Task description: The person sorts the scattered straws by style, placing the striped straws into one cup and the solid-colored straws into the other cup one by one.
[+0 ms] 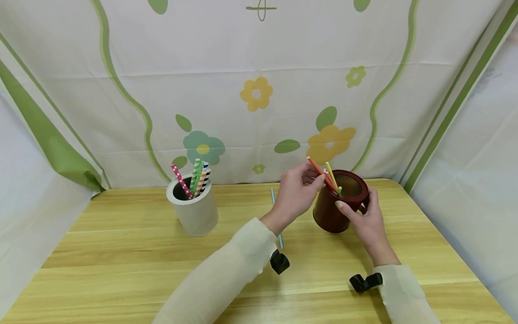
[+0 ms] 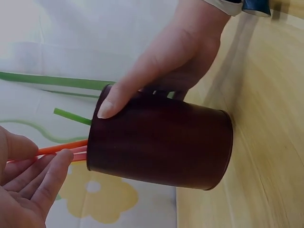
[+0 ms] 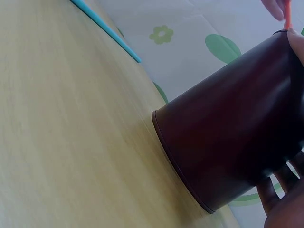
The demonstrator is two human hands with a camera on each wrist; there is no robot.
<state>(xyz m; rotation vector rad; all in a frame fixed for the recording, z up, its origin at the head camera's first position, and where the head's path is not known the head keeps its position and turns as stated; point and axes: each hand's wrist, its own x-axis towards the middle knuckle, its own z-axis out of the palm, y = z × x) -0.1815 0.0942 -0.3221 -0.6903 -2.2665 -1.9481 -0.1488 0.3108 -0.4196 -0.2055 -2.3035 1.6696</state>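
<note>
A dark brown mug (image 1: 331,211) stands on the table at the right, with thin straws poking out of its mouth. My left hand (image 1: 296,191) pinches an orange straw (image 1: 314,165) at the rim; pinkish straws (image 2: 80,153) lie close against its fingers in the left wrist view. A yellow straw (image 1: 330,172) and a short green straw (image 2: 71,115) also stick out. With the thumb near the rim and the fingers by the handle, my right hand (image 1: 367,222) holds the mug. Their lower ends are hidden inside it.
A light grey cup (image 1: 197,217) at the left holds several patterned straws (image 1: 196,177). Between the two containers, a blue straw (image 1: 281,241) lies on the wooden table (image 1: 121,270), partly covered by my left arm. A flowered cloth (image 1: 202,90) hangs behind the table.
</note>
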